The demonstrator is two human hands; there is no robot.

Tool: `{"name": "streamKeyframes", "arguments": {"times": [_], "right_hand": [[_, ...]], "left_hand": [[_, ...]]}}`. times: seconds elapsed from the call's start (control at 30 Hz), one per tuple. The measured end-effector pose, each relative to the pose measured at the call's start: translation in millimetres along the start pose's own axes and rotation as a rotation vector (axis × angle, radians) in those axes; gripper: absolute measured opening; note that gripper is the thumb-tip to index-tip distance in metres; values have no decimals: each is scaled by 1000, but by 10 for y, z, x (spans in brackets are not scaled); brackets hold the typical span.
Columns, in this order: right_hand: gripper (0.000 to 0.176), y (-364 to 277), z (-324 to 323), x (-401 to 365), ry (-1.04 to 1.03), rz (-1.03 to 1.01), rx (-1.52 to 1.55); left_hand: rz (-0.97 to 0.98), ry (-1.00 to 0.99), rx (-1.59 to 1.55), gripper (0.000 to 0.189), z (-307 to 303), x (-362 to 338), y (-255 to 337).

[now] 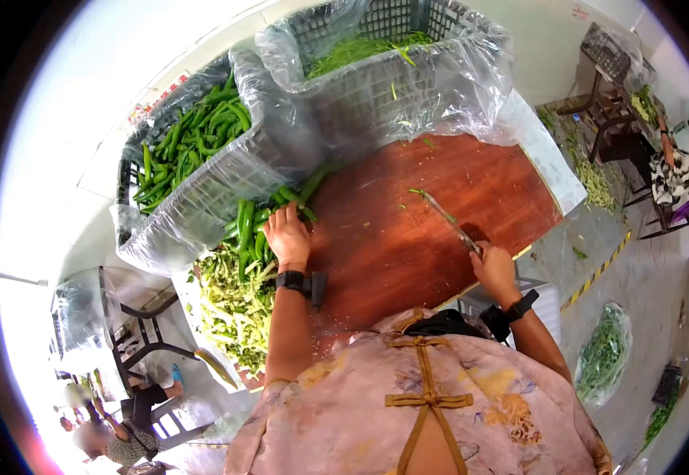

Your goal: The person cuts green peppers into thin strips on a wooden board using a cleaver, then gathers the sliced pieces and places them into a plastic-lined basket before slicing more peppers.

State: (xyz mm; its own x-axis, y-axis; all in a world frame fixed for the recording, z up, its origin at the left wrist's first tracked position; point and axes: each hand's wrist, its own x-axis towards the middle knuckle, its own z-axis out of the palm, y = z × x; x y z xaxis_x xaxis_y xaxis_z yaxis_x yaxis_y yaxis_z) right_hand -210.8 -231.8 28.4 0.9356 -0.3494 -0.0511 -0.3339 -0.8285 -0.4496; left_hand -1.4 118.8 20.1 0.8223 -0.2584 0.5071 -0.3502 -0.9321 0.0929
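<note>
On the left of the reddish-brown board, my left hand is at a small pile of long green peppers, its fingers curled over one of them. Part of that pepper is hidden by the fingers. My right hand grips a knife by its handle, over the board's right side. The thin blade points away to the upper left, and a bit of green lies at its tip. Pale green trimmed pieces are heaped below the peppers.
A plastic-lined crate of whole green peppers stands at the back left. Beside it, another lined crate holds finely cut greens. A bag of greens lies on the floor at right. Other people sit at the far right and lower left.
</note>
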Motion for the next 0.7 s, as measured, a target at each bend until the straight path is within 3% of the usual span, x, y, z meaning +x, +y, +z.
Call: {"name": "streamKeyframes", "arguments": {"times": [0.17,0.33,0.4,0.47,0.6,0.63,0.7], "right_hand": [[26,-35,-58,4,50,79,33],[24,-127,52,-89,-66,-29,183],[25,-195,103,-60,-108,-22,238],[25,-234,134,-6,-147,-12,290],[25,-166,177,47,-94,65,364],[25,-133,192,35,-62,94,384],[24,11,254,-12,-75,106,338]], "left_hand": [[48,93,-69,41,-240,47,0],[127,265,-113,35,-608,148,126],[49,317,-349,31,-585,151,327],[-55,209,-536,27,-437,54,511],[-54,-131,-608,24,-125,-227,894],[-52,-134,-614,24,109,-359,901],[198,-210,-618,23,433,-549,935]]}}
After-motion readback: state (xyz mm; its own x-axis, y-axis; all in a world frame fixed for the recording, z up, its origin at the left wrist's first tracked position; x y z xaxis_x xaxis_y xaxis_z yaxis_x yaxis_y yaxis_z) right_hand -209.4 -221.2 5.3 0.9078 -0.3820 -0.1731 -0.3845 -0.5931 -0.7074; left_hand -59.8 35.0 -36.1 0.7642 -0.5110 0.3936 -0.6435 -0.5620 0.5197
